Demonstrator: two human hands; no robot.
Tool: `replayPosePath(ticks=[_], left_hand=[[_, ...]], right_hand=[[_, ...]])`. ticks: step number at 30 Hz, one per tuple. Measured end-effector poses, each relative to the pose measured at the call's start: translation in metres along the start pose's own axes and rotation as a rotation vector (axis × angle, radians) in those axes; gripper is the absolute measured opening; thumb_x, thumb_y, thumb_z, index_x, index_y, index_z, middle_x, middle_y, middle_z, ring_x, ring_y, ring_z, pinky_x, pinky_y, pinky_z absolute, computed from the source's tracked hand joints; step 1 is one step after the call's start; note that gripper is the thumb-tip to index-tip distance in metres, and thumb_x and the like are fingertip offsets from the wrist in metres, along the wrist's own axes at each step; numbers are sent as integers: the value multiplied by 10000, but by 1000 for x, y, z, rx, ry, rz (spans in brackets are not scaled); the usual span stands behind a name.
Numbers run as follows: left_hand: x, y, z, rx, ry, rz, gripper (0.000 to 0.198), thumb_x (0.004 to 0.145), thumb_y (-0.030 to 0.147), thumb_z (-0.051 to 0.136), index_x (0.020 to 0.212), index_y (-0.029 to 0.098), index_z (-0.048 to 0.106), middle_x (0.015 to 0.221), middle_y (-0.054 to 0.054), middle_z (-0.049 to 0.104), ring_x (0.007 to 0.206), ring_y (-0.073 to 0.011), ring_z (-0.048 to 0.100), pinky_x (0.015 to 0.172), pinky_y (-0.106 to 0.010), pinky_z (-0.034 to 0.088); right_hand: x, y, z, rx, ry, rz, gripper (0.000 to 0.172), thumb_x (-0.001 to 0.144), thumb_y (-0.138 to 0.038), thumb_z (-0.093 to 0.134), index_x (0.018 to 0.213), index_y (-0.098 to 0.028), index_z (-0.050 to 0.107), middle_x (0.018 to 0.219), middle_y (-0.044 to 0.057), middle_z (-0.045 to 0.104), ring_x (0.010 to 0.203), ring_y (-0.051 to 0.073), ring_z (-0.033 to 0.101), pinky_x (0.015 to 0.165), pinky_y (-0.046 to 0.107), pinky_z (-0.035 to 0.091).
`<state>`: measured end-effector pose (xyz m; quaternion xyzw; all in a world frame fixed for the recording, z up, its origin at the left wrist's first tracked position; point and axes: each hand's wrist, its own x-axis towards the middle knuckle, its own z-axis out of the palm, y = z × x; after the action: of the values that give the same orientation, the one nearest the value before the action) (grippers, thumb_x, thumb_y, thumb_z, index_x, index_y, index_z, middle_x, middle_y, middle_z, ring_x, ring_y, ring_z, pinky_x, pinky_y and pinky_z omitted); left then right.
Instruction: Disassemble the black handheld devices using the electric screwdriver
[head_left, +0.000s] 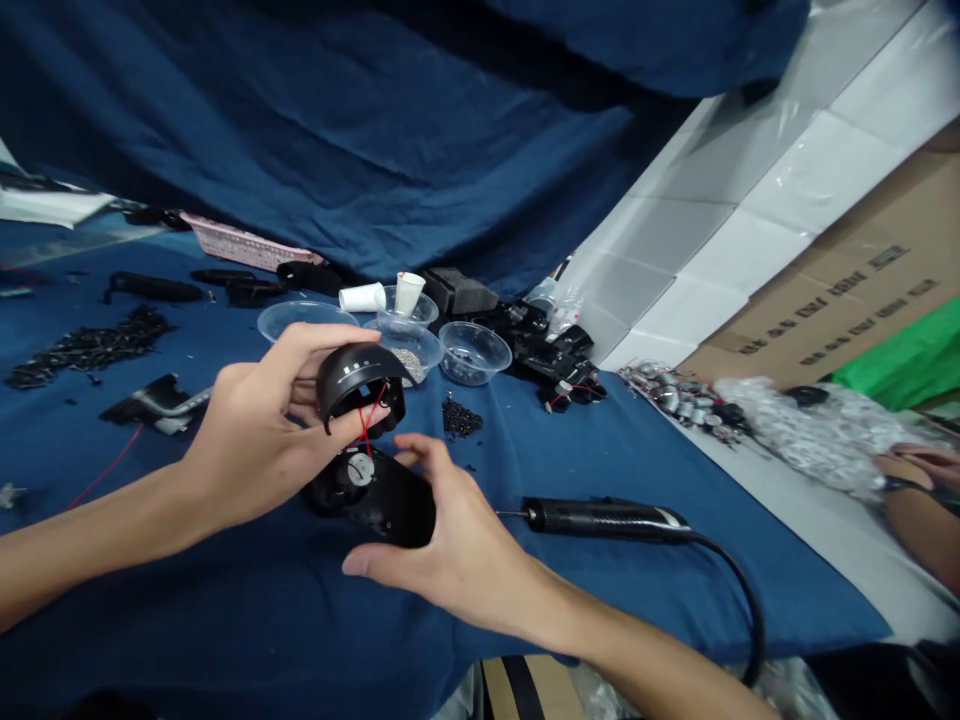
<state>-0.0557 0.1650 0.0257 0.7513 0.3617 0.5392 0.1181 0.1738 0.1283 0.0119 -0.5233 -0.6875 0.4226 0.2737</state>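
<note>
Clenching a black plastic shell [358, 380], my left hand [255, 420] holds it just above the black housing [390, 500] grasped in my right hand [457, 565]. Red wires [364, 425] link both over the blue-clothed tabletop [225, 610], beside an electric screwdriver [607, 518].

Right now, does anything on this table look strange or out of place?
Yes: a small white cup lies on its side by the clear plastic bowls, and loose black granules sit directly on the blue cloth, outside any bowl.

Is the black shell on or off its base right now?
Off: the left hand holds the black plastic shell apart from the black base in the right hand, linked by red wire.
</note>
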Motion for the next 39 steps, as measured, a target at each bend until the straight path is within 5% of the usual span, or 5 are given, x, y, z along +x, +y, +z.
replayPosePath(ticks=[4, 9, 17, 23, 39], left_hand=[[-3, 0, 5, -6, 89, -1, 457, 965, 340, 832, 1338, 299, 572, 1282, -60, 847, 1143, -287, 856, 830, -397, 742], [-4, -16, 4, -11, 56, -48, 640, 857, 333, 866, 1310, 319, 414, 1324, -109, 784, 1178, -324, 823, 944, -474, 696], [9, -11, 1, -129, -191, -531, 598, 863, 521, 821, 1305, 251, 523, 1044, -61, 749, 806, -304, 781, 659, -447, 676], [6, -7, 8, -639, -399, -738, 657, 905, 581, 890, 1415, 268, 619, 1451, -134, 696, 1319, -385, 739, 814, -415, 763], [0, -14, 19, -545, -453, -554, 681, 832, 648, 945, 1325, 235, 719, 1287, -98, 808, 1163, -336, 790, 922, -438, 697]], right_hand=[[3, -8, -9, 239, -344, 176, 662, 592, -509, 1108, 946, -209, 636, 715, -59, 643, 660, 137, 625, 545, 237, 466], [15, -1, -22, 529, -527, 269, 755, 585, -445, 1116, 1028, -222, 547, 889, 24, 827, 595, 148, 742, 431, 200, 550], [26, 19, -16, 364, 92, -76, 571, 956, -752, 759, 1055, -251, 503, 910, -6, 718, 635, 105, 597, 454, 194, 441], [16, 23, -6, 98, 292, -254, 477, 1131, -729, 407, 1251, -273, 478, 1087, 55, 683, 892, 205, 664, 753, 375, 586], [12, 14, 4, 15, 169, -482, 310, 1112, -459, 665, 1344, -283, 559, 1403, 98, 707, 1288, 248, 696, 1138, 480, 554]])
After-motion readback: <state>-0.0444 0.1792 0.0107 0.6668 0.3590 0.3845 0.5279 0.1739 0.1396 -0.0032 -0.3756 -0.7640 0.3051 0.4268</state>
